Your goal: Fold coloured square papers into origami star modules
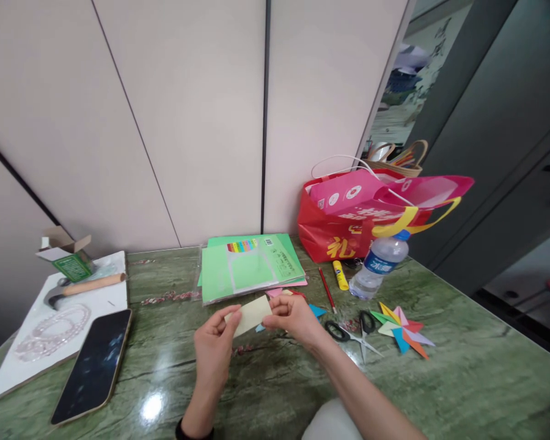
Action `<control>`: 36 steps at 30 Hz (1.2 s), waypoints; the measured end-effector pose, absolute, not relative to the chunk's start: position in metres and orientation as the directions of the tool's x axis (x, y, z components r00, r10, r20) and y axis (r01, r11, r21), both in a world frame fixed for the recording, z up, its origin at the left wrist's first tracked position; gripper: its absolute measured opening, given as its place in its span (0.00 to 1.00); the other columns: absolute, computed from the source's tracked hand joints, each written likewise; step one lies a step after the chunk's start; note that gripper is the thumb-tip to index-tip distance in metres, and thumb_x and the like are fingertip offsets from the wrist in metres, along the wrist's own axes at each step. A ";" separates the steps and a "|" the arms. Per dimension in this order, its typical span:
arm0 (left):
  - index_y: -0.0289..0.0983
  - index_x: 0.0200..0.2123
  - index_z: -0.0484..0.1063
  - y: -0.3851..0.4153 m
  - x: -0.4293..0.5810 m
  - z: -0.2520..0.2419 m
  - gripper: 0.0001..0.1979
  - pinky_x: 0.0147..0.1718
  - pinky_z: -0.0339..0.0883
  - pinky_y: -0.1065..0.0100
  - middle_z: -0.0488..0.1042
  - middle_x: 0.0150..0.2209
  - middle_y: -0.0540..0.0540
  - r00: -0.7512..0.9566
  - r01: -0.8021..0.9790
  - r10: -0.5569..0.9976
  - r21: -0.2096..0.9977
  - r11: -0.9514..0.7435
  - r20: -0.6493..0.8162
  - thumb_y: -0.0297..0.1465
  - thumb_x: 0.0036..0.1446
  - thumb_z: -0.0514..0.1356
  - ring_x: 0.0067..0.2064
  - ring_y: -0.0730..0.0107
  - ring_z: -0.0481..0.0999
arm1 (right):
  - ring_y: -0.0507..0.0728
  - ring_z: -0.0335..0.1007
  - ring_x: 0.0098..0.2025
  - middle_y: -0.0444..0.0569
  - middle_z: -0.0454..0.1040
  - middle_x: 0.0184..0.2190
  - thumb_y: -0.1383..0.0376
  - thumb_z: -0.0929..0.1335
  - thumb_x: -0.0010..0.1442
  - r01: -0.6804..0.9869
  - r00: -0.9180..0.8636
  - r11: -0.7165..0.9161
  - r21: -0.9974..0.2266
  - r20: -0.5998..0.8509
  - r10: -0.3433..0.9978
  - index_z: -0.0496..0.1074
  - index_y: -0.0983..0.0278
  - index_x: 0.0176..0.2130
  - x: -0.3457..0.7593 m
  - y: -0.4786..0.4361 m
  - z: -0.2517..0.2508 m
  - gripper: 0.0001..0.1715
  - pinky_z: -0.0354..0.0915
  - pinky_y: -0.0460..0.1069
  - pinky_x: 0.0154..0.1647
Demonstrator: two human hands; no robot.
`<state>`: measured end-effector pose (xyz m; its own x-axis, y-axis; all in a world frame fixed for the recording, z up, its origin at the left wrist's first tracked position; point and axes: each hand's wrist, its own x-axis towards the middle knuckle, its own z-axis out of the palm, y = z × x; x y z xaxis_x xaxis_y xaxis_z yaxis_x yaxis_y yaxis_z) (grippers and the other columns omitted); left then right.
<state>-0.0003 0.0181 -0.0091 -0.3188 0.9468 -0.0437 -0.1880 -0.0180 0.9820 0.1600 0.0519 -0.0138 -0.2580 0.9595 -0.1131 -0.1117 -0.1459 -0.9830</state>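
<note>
A small pale yellow piece of paper (252, 315) is held up above the table between my two hands. My left hand (216, 336) pinches its left end between thumb and fingers. At the right end, my right hand (293, 315) grips the paper the same way. Partly hidden behind my right hand lie a blue paper piece (318, 311) and a pink paper piece (275, 293). To the right, open scissors (360, 336) with black handles rest beside a multicoloured folded paper star (403, 329).
A green pack of paper (252, 266) lies at the back. A red pencil (327, 290), yellow glue stick (340, 275), water bottle (379, 266) and red bag (318, 229) stand or lie right. Leftward are a phone (94, 366), hammer (85, 288), bead strings (55, 333) and small box (71, 260).
</note>
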 end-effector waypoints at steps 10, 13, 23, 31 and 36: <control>0.33 0.28 0.77 0.017 -0.001 0.000 0.14 0.19 0.60 0.74 0.75 0.17 0.49 -0.156 -0.076 0.983 0.994 0.081 -0.093 0.36 0.37 0.67 0.19 0.72 0.70 | 0.53 0.71 0.33 0.46 0.75 0.34 0.66 0.73 0.42 -0.114 -0.335 0.062 -0.992 0.097 0.937 0.65 0.63 0.35 0.159 0.047 -0.012 0.19 0.64 0.46 0.32; 0.33 0.28 0.77 0.016 0.001 0.002 0.14 0.19 0.61 0.74 0.76 0.19 0.48 -0.119 -0.075 0.987 0.992 0.098 -0.107 0.35 0.37 0.67 0.19 0.72 0.71 | 0.53 0.70 0.36 0.47 0.74 0.37 0.69 0.70 0.46 0.032 -0.387 0.178 -0.984 0.152 0.909 0.70 0.64 0.29 0.160 0.046 -0.009 0.06 0.63 0.46 0.34; 0.33 0.39 0.71 0.016 0.003 0.000 0.24 0.23 0.68 0.71 0.78 0.23 0.48 -0.015 -0.137 0.981 0.973 0.188 -0.192 0.36 0.37 0.68 0.23 0.68 0.76 | 0.54 0.70 0.36 0.48 0.75 0.34 0.72 0.68 0.47 0.078 -0.294 0.233 -0.969 0.201 0.934 0.77 0.63 0.30 0.163 0.051 -0.014 0.09 0.62 0.46 0.30; 0.31 0.30 0.75 0.015 0.005 -0.004 0.16 0.25 0.71 0.70 0.79 0.22 0.44 0.017 -0.088 0.968 0.964 0.251 -0.250 0.33 0.36 0.69 0.25 0.64 0.77 | 0.54 0.69 0.36 0.48 0.75 0.34 0.72 0.68 0.47 0.051 -0.287 0.275 -0.960 0.250 0.925 0.76 0.63 0.31 0.164 0.051 -0.013 0.09 0.63 0.47 0.34; 0.31 0.31 0.76 0.016 0.004 -0.006 0.17 0.27 0.72 0.67 0.79 0.23 0.44 0.028 -0.096 0.980 0.975 0.198 -0.196 0.33 0.36 0.69 0.26 0.62 0.78 | 0.55 0.69 0.39 0.48 0.73 0.37 0.72 0.71 0.42 0.065 -0.271 0.301 -0.951 0.274 0.923 0.75 0.63 0.33 0.161 0.046 -0.011 0.13 0.64 0.46 0.33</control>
<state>0.0040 0.0163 -0.0059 0.0281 0.9801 -0.1964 -0.0963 0.1982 0.9754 0.1606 0.0458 -0.0106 -0.2706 0.9230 0.2735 0.0651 0.3010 -0.9514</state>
